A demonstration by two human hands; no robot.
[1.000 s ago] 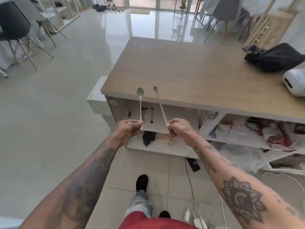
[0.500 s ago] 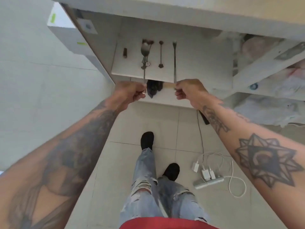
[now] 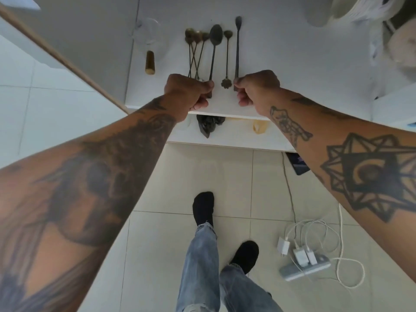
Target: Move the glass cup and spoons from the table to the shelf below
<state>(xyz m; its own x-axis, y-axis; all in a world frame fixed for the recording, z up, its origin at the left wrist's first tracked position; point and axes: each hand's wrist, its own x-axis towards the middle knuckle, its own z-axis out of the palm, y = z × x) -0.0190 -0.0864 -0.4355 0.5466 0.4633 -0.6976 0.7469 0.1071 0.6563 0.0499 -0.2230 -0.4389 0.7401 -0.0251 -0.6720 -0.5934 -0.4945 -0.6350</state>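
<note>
- A person's left hand (image 3: 188,91) pinches the handle end of a dark, broad-bowled metal spoon (image 3: 214,49), which lies flat on the white shelf (image 3: 292,64) with its bowl pointing away.
- The right hand (image 3: 255,87) grips the near end of a long, slim metal spoon with a small bowl (image 3: 237,45), which also lies along the shelf, parallel to the first.
- Between the two sits a small brass-coloured spoon with a flower-shaped handle end (image 3: 227,61), touched by neither hand.
- A cluster of thin brass-coloured spoons (image 3: 195,50) fans out just left of the broad spoon.
- A clear glass cup (image 3: 147,32) stands at the shelf's far left, a short brass-coloured cylinder (image 3: 150,62) just in front of it.
- On the tiled floor (image 3: 168,233) below, a grey power strip (image 3: 304,267) with white chargers lies beside the person's black-socked feet.
</note>
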